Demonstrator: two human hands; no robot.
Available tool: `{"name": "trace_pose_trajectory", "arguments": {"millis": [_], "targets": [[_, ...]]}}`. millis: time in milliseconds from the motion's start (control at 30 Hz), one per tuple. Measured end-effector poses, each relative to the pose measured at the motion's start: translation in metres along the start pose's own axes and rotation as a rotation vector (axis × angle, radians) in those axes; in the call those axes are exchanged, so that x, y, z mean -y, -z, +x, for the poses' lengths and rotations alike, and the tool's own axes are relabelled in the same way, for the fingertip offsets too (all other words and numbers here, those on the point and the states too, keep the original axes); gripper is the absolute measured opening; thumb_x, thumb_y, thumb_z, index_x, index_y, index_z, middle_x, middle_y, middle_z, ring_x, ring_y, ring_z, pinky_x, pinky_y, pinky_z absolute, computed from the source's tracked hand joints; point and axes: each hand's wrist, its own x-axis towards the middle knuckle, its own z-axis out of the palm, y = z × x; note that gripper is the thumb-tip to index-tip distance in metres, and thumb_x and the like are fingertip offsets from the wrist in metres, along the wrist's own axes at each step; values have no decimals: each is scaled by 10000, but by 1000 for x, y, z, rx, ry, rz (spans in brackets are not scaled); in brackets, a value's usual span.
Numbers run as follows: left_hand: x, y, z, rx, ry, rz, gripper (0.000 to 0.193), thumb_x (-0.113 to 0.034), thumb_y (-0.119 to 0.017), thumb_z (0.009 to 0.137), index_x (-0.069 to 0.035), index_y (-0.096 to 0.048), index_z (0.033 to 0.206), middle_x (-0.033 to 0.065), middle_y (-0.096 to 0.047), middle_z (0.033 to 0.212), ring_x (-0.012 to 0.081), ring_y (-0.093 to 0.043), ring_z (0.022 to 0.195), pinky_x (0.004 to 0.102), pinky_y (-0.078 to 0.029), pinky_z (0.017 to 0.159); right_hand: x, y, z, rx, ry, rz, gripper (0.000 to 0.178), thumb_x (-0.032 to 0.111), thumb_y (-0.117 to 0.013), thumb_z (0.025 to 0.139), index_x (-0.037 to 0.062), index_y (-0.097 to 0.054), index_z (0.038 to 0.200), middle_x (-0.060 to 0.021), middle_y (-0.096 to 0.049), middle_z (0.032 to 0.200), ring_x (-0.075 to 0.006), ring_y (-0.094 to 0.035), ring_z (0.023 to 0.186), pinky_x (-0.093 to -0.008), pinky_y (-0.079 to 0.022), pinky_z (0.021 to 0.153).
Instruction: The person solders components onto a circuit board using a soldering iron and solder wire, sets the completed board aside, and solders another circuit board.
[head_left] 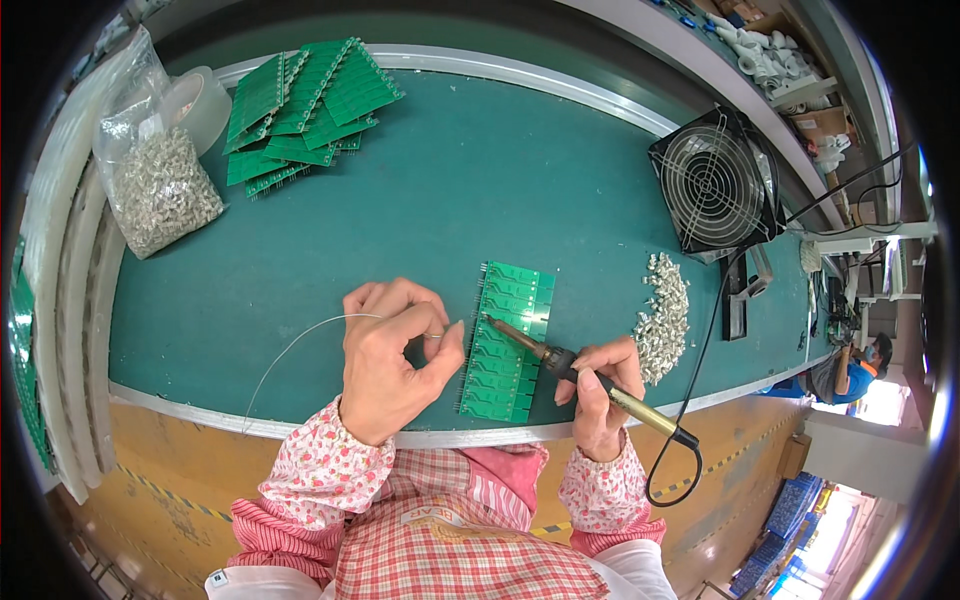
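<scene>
A green circuit board panel [505, 345] lies near the table's front edge, with pins along its left side. My right hand [603, 393] is closed round a soldering iron [622, 397] with a gold and black handle. The iron's tip rests at or just over the panel's upper left edge; actual contact is too small to tell. Left of the panel, my left hand [398, 345] pinches a thin solder wire [287, 352], which curves away to the left and down past the table edge. The wire's end near the iron's tip is hard to make out.
Green boards [310, 110] are stacked at the far left, beside a clear bag of small white parts [160, 190] and a tape roll [200, 108]. At right stand a fan [712, 180] and a pile of small white connectors [662, 320]. The iron's cord [690, 410] loops rightward. A person [858, 375] works far right.
</scene>
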Motion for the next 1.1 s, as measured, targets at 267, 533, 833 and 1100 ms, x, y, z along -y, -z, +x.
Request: {"name": "trace_pose_trajectory", "arguments": {"millis": [267, 533, 833, 1100], "targets": [[0, -1, 1, -8, 5, -9, 261, -38, -723, 736, -62, -504, 596, 24, -609, 768, 180, -567, 753, 369, -341, 874, 0, -2, 2, -32, -20, 12, 226, 175, -603, 940, -19, -495, 979, -89, -618, 709, -104, -598, 575, -238, -503, 522], [-1, -1, 2, 13, 7, -2, 259, -43, -726, 741, -65, -508, 602, 22, -608, 771, 177, -568, 765, 373, -335, 880, 2, -1, 3, -8, -58, -1, 227, 180, -606, 941, -19, -501, 977, -85, -627, 707, -100, -606, 593, -237, -512, 540], [-1, 0, 1, 19, 5, 3, 247, -39, -722, 755, -64, -516, 620, 21, -604, 771, 180, -561, 755, 371, -336, 879, 2, -2, 3, -3, -44, 11, 205, 156, -612, 930, -14, -505, 968, -77, -623, 690, -95, -584, 569, -227, -482, 526], [0, -3, 2, -10, -29, 38, 237, -37, -714, 766, -60, -519, 632, 17, -596, 759, 181, -556, 733, 363, -337, 859, 6, -5, 3, -24, -51, 5, 189, 135, -607, 931, -20, -504, 957, -72, -595, 710, -89, -551, 577, -232, -452, 526]]}}
